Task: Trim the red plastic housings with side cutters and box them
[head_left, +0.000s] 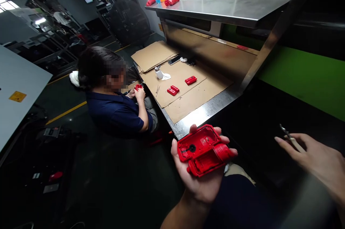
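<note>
In my left hand [198, 186] lies a red plastic housing [205, 150], its hollow inner side turned up. It has two recesses side by side, a round black spot in one and a ribbed rounded part at the right. My fingers curl round its far edge and my thumb rests at its left. Off to the right, apart from the housing, my right hand [315, 157] is closed on a small hand tool [295, 143] with a pale handle and a thin metal tip. The tip points up and left; its exact kind is unclear.
A cardboard-covered metal table [185, 108] holds red parts [191, 80], a small bottle [158, 73] and a phone [174, 60]. Above it is a metal shelf [215, 10] with more red parts. A seated co-worker [115, 110] at the left handles a red piece [138, 87].
</note>
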`<state>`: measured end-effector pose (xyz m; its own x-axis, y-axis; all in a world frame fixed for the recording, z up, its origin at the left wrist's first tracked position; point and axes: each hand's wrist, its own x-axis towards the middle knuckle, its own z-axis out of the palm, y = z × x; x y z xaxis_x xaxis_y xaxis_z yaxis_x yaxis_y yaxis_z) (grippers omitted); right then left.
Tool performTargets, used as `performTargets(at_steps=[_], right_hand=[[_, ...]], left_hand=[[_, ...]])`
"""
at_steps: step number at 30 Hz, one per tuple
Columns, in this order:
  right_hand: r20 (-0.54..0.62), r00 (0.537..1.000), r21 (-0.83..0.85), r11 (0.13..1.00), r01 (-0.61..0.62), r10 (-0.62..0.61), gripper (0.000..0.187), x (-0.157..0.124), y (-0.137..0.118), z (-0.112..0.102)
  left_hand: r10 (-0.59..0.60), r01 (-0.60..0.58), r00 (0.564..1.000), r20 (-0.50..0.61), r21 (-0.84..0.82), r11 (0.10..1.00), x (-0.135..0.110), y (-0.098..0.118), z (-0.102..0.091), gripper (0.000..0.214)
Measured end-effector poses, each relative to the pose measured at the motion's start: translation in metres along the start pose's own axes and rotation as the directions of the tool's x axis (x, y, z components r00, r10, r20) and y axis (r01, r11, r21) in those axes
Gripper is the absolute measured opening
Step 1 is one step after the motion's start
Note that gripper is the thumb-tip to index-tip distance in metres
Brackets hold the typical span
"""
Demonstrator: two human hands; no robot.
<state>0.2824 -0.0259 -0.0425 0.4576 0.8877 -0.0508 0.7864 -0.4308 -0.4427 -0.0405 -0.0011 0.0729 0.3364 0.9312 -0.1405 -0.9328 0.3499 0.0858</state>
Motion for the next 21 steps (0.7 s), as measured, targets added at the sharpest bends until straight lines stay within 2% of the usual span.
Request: performTargets(at_steps=[2,4,6,9,13,16,18,20,21], right_hand=[[-0.15,0.977,-0.008,0.988,0.152,-0.151,0.021,-0.005,-0.025,0.016],[-0.196,0.942,0.019,0.96,0.28,-0.271,0.017,-0.004,-0.044,0.037],[-0.062,0.918,0.06,0.917,0.394,-0.391,0.023,0.002,-0.06,0.058],[0.157,0.819,0.075,0.833,0.548,-0.553,0.04,0.024,-0.088,0.094],[0.224,0.716,0.067,0.743,0.666,-0.661,0.041,0.078,-0.143,0.155],[0.228,0.684,0.053,0.71,0.702,-0.693,0.049,0.12,-0.185,0.203],[0.185,0.705,0.041,0.722,0.69,-0.684,0.064,0.131,-0.2,0.227],[0.122,0.734,0.039,0.742,0.669,-0.668,0.072,0.118,-0.192,0.239],[0.093,0.741,0.045,0.746,0.664,-0.665,0.072,0.102,-0.179,0.24]], left_hand=[[-0.008,0.008,1.0,0.014,-0.018,1.0,0.001,0.004,0.0,0.067],[-0.018,0.019,1.0,0.022,-0.038,0.999,0.003,0.008,-0.001,0.069],[-0.041,0.042,0.999,0.022,-0.064,0.997,0.006,0.012,-0.003,0.069],[-0.05,0.051,0.999,0.004,-0.079,0.996,0.01,0.021,-0.006,0.071],[0.018,-0.016,1.0,-0.021,0.071,0.997,0.009,0.04,-0.018,0.069],[0.142,-0.104,0.983,-0.113,0.29,0.951,0.002,0.055,-0.048,0.068],[0.219,-0.118,0.955,-0.198,0.424,0.898,-0.003,0.064,-0.082,0.078],[0.273,-0.076,0.919,-0.285,0.549,0.832,-0.004,0.074,-0.12,0.105],[0.316,-0.056,0.903,-0.291,0.648,0.759,-0.001,0.081,-0.139,0.114]])
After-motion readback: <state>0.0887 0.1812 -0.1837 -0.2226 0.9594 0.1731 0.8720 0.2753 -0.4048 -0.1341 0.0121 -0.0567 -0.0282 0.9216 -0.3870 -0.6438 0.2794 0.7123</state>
